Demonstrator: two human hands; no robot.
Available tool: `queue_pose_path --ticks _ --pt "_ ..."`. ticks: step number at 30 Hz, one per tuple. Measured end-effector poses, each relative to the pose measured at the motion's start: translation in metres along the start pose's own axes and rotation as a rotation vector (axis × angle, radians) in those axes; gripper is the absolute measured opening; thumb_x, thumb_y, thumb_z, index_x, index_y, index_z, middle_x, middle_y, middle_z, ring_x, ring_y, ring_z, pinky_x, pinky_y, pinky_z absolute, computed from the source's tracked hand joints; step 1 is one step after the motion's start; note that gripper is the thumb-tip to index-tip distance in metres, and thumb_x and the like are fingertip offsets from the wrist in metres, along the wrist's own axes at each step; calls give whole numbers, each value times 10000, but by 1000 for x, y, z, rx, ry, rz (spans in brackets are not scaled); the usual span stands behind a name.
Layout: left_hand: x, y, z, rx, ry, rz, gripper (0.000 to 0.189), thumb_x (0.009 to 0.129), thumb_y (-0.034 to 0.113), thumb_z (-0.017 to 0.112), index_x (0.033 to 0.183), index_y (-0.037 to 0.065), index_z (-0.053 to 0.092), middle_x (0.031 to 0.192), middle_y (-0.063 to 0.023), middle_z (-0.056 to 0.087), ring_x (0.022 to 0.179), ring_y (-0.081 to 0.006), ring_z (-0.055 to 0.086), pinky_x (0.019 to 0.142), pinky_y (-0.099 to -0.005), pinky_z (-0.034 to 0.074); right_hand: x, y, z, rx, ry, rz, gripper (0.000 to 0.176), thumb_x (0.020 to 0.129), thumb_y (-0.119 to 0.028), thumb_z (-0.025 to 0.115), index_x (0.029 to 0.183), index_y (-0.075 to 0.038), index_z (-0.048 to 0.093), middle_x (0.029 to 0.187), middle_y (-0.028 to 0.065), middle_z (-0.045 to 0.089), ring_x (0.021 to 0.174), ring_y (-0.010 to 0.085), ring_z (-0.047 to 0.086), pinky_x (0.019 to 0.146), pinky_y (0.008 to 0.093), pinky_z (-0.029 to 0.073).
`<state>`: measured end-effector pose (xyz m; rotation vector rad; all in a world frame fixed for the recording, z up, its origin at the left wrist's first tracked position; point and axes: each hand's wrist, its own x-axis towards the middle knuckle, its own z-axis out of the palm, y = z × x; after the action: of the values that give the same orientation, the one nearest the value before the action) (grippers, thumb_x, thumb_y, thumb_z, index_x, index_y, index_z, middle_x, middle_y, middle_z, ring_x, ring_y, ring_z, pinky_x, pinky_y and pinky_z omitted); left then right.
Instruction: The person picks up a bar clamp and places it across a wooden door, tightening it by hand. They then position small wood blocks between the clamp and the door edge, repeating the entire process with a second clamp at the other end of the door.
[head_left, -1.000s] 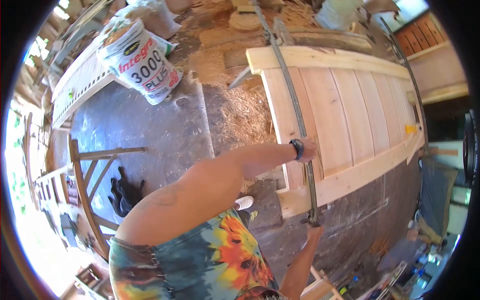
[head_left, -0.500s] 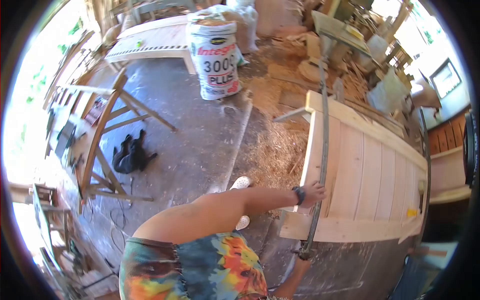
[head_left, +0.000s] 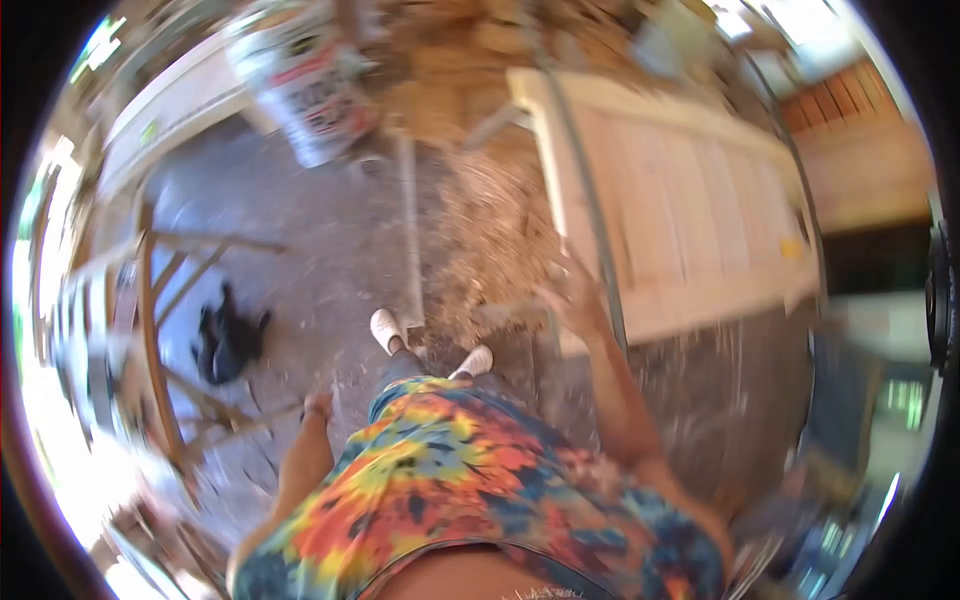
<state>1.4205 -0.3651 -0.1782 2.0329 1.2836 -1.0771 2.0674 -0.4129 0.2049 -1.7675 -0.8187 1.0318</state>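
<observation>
A pale wooden panel (head_left: 680, 215) of joined boards lies in a frame on the right, smeared by motion. Across its left part runs a long dark bar clamp (head_left: 592, 195). My right hand (head_left: 575, 295), fingers apart, is over the panel's near left edge, just left of the bar, and holds nothing that shows. Low at my left side hangs my left hand (head_left: 318, 405), with a dark band at the wrist. It is away from the panel, its fingers blurred.
A second dark bar (head_left: 795, 150) crosses the panel's far right side. Wood shavings (head_left: 500, 220) cover the floor left of the panel. A black dog (head_left: 228, 335) lies by a wooden trestle (head_left: 155, 330). Behind stand a printed white sack (head_left: 310, 100) and another wooden panel (head_left: 175, 100).
My left hand has let go of the clamp bar and swung back to my left side. My right hand has left the bar's near end. The view has turned and my body stands more upright.
</observation>
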Motion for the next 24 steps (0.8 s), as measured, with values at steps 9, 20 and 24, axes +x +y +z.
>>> queue_pose_path --ticks 9,20,24 --pt "-32 -27 9 -552 -109 51 291 961 359 510 1162 186 630 1035 -26 674 913 -149 643 802 -351 520 -28 -266 175 1146 -1598 -765 632 741 -87 710 1318 94 525 1158 197 636 928 231 647 795 324 543" --pt "-45 -30 -61 -704 -136 135 240 939 312 545 1090 167 660 917 -21 657 797 -152 619 697 -321 518 -2 -324 249 1107 -1570 -1092 597 746 -92 711 1290 91 551 1118 197 641 942 228 638 774 319 537" --pt "-19 -48 -84 -646 -101 170 222 931 295 557 1064 159 671 874 -19 651 755 -153 610 659 -310 517 26 -337 265 1060 -1578 -1156 584 747 -95 711 1280 91 560 1104 196 643 947 226 635 767 317 534"
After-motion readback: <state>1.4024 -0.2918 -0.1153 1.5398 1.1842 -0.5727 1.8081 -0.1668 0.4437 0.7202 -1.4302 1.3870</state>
